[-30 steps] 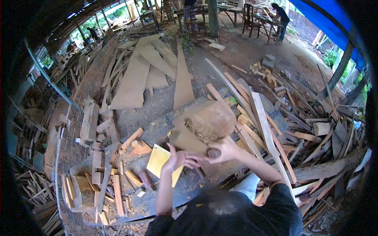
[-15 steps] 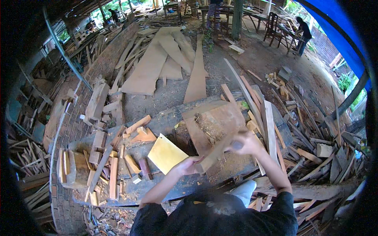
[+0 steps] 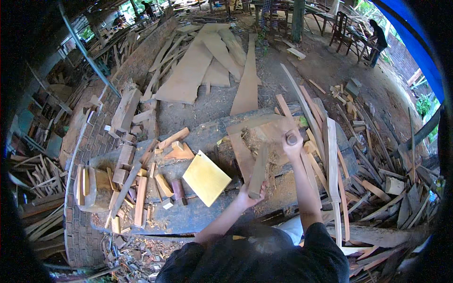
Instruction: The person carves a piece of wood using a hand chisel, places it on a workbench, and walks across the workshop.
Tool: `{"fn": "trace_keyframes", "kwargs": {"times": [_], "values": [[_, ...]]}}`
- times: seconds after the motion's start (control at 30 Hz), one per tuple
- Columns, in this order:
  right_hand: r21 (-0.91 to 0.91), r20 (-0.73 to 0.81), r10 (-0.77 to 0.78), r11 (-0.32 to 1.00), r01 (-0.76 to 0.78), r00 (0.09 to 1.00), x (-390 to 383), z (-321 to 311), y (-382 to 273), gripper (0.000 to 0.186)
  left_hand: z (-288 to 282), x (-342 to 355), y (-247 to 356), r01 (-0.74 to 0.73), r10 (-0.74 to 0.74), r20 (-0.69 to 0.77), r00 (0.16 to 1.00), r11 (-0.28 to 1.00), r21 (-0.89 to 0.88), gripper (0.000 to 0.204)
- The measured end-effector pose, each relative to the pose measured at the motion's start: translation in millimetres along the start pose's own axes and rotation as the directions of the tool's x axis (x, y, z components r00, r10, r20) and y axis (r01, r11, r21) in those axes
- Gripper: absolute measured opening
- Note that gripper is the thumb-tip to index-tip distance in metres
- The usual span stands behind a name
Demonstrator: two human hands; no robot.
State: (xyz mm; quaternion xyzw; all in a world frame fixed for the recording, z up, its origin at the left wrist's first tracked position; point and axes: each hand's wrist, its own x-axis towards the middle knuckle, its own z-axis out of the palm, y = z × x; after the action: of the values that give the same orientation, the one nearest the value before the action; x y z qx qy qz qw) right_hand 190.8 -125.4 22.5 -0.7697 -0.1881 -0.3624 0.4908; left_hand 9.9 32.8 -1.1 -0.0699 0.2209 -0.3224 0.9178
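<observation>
My left hand [image 3: 250,197] is closed around the near end of a brown wooden block [image 3: 258,170], long and squared. The block stands tilted over the bench, its far end leaning away from me. Raised above and right of it, my right hand [image 3: 293,145] is wrapped round a round-ended handle [image 3: 292,139]. That handle is seen nearly end-on, so the rest of the tool cannot be made out. A brown board [image 3: 239,154] strewn with wood chips lies beneath. Left of my left hand rests a flat, pale yellow panel [image 3: 206,178].
Wood offcuts [image 3: 140,200] and a dark cylinder [image 3: 178,191] cover the left of the dark bench [image 3: 188,225]. Long strips [image 3: 333,165] lean along its right side. Large flat sheets [image 3: 188,78] lie on the ground beyond. A person [image 3: 377,42] works far right.
My right hand has lifted up and away from the wooden block with the handle. The block has swung from a slant toward a steeper angle, still in my left hand. The view has shifted slightly.
</observation>
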Motion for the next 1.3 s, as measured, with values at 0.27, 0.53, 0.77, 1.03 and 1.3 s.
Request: {"fn": "trace_keyframes", "kwargs": {"times": [0.27,0.53,0.77,1.03,1.3], "values": [[0.598,-0.119,0.511,0.721,-0.35,0.851,-24.9,-76.4,-124.1,0.018,-4.9,8.5,-10.8,-0.116,0.118,0.087,0.989,0.993,-0.026,0.05],[0.66,0.003,-0.212,0.735,0.157,0.977,-38.0,-126.9,-227.1,0.011,9.2,38.3,-25.8,-0.211,0.158,-0.174,0.972,0.915,-0.345,0.056],[0.665,0.185,-0.405,0.722,0.189,0.895,-57.1,-115.0,-248.3,0.017,7.4,44.3,-11.2,-0.239,0.261,-0.221,0.94,0.963,0.124,0.062],[0.536,0.135,-0.266,0.83,0.155,0.955,-61.3,-60.8,-206.2,0.015,-22.9,42.1,-20.2,-0.182,0.2,-0.085,0.976,0.967,0.179,0.049],[0.581,0.082,-0.254,0.798,0.161,0.964,-62.7,-74.4,-228.0,0.017,-43.1,54.2,-0.1,-0.376,0.392,-0.209,0.896,0.92,0.112,0.059]]}}
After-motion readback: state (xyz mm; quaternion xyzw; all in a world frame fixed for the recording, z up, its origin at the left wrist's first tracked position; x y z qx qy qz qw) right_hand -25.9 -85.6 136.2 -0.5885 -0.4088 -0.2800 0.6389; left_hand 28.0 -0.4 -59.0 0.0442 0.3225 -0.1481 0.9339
